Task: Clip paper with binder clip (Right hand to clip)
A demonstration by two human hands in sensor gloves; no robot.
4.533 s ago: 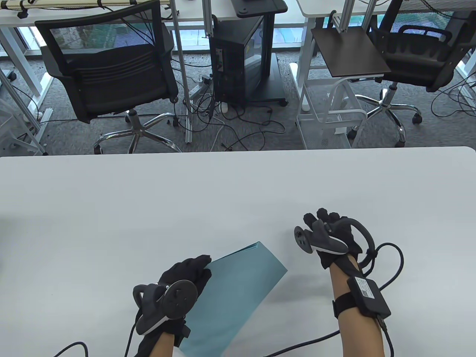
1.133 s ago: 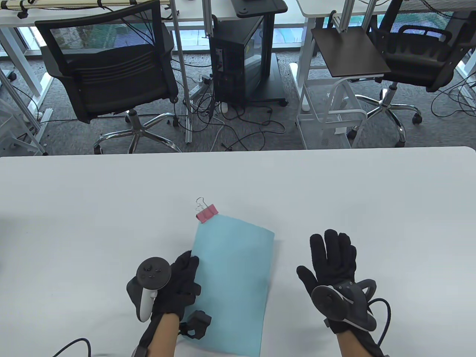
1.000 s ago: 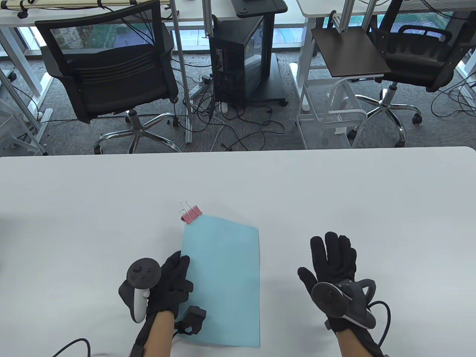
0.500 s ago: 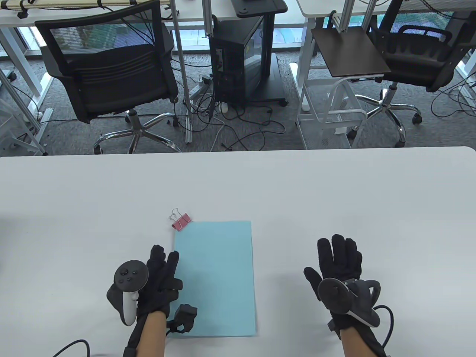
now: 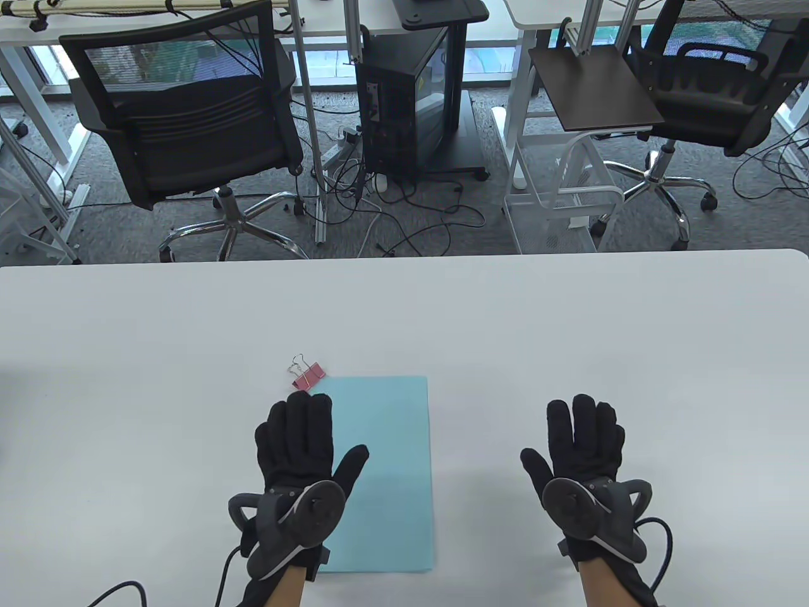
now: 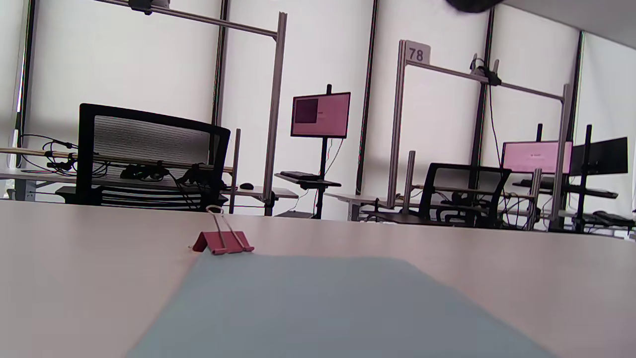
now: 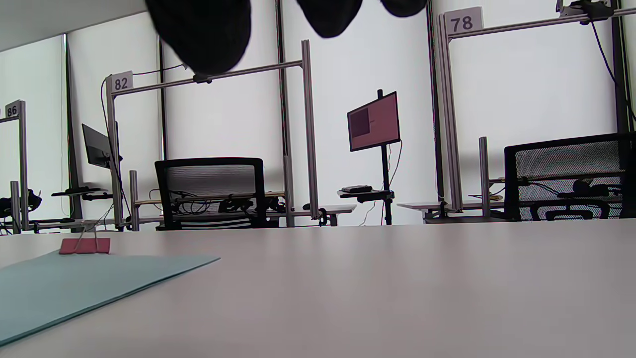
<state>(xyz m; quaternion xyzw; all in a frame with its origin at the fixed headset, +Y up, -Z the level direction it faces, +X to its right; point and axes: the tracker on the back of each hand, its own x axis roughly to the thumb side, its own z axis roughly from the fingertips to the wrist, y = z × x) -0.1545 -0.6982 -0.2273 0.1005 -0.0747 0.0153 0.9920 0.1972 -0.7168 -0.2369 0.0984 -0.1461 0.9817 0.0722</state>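
A light blue paper (image 5: 379, 468) is laid flat on the white desk (image 5: 569, 329), with a pink binder clip (image 5: 308, 376) clamped on its far left corner. The left hand (image 5: 303, 442) is spread flat over the paper's left edge; the right hand (image 5: 584, 442) is spread flat on the desk, well apart, nothing held in either grip.

1. The blue paper (image 5: 379, 474) was folded up and gripped in the left hand (image 5: 300, 452) at the start; now it lies flat and squared up on the bench (image 5: 404, 303), after swinging round from a tilt over the last second.
2. The pink binder clip (image 5: 307, 375) wasn't visible at first; now it sits on the paper's far left corner and has slid left along with the sheet.
3. The left hand let go of the sheet's left edge and now lies palm down, fingers spread, over the paper's left side.
4. The right hand (image 5: 584, 442) went from curled, further up the bench, to flat and spread, well right of the paper.
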